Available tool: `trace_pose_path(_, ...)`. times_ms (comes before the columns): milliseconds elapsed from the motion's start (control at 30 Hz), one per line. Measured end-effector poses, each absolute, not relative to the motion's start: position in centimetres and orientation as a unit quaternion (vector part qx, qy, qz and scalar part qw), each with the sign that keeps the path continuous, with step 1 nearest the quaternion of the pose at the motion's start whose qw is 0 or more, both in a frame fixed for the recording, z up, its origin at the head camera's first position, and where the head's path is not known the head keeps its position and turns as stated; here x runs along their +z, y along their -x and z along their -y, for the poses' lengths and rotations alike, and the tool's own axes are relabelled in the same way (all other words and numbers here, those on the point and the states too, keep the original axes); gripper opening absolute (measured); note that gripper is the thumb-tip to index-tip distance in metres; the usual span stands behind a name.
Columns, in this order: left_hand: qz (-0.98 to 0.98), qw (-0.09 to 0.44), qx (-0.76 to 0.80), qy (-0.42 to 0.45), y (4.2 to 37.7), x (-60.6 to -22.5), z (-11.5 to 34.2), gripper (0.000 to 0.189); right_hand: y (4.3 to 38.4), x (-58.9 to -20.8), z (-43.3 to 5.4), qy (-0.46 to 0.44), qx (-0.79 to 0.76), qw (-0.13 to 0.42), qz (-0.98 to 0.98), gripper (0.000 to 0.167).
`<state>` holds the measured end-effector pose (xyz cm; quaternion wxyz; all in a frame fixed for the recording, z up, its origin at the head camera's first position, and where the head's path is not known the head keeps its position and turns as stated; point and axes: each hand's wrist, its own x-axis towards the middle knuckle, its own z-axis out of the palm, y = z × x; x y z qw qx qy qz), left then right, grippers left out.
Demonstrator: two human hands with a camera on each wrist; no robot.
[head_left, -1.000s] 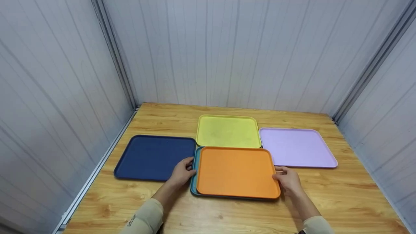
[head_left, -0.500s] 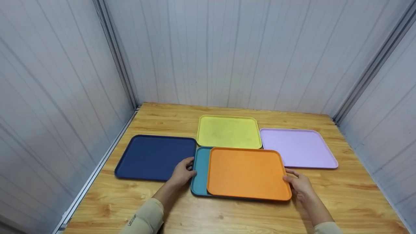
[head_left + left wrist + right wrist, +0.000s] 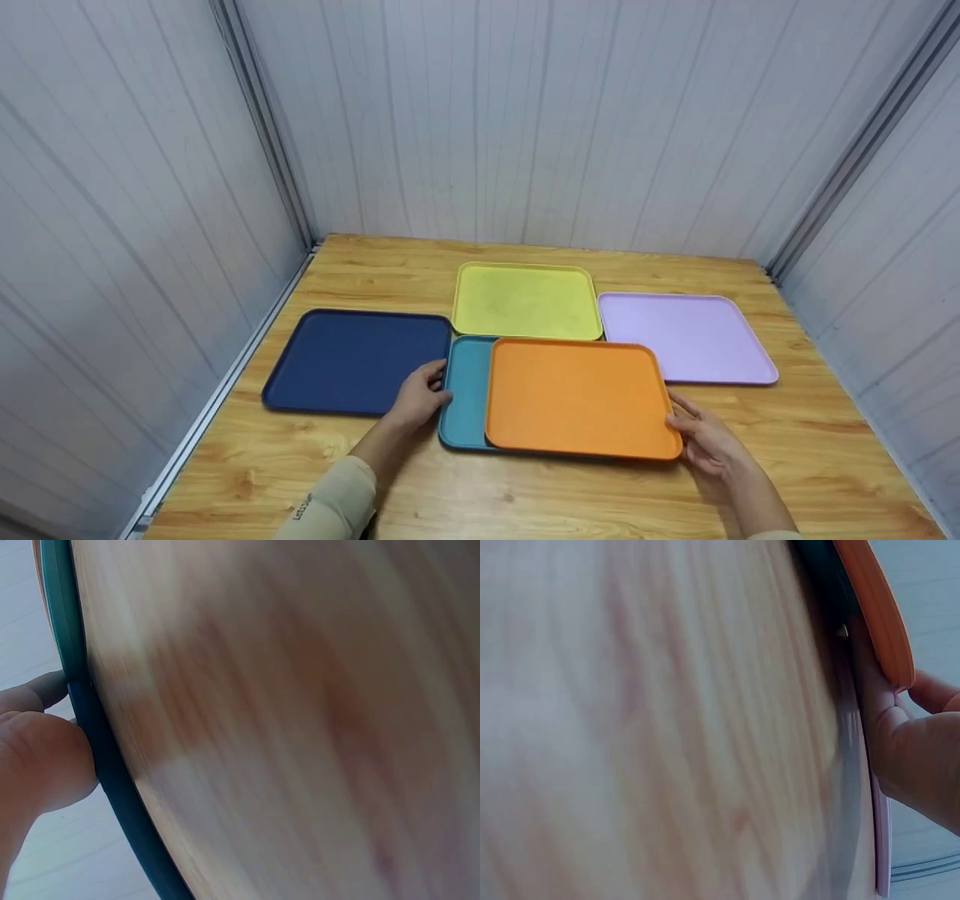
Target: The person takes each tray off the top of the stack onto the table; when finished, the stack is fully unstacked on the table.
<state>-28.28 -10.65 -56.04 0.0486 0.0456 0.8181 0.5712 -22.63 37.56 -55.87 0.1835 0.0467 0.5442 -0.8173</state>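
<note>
In the head view, an orange tray (image 3: pixel 581 397) lies partly over a teal tray (image 3: pixel 469 394), whose left strip stays bare. My right hand (image 3: pixel 705 439) pinches the orange tray's right edge, thumb above and fingers beneath; the right wrist view shows this orange rim (image 3: pixel 881 619) between thumb and fingers. At the teal tray's left rim, my left hand (image 3: pixel 418 397) holds on with curled fingers and thumb, over the corner of a navy tray (image 3: pixel 360 360). The teal rim (image 3: pixel 64 607) also appears in the left wrist view. How far the left fingers reach under is hidden.
Behind the orange tray lies a yellow tray (image 3: pixel 527 300). A lilac tray (image 3: pixel 686 337) is at the right, close to the orange tray's edge. All rest on a wooden table (image 3: pixel 510 499) enclosed by pale panel walls (image 3: pixel 480 120).
The orange tray has slid right with my right hand, uncovering more of the teal tray's left side. My left hand has stayed at the teal rim.
</note>
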Motion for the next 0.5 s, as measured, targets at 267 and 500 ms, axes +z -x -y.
trace_pose_path(267,-0.820,0.046,0.569,-0.049,28.2,-56.0,10.6,0.064,21.4,-55.9,-38.9,-0.112,-0.835,0.146,-0.518,0.049)
trace_pose_path(500,-0.818,0.041,0.571,-0.051,28.4,-56.2,10.8,0.063,20.2,-56.2,-41.3,-0.131,-0.839,0.138,-0.510,0.028)
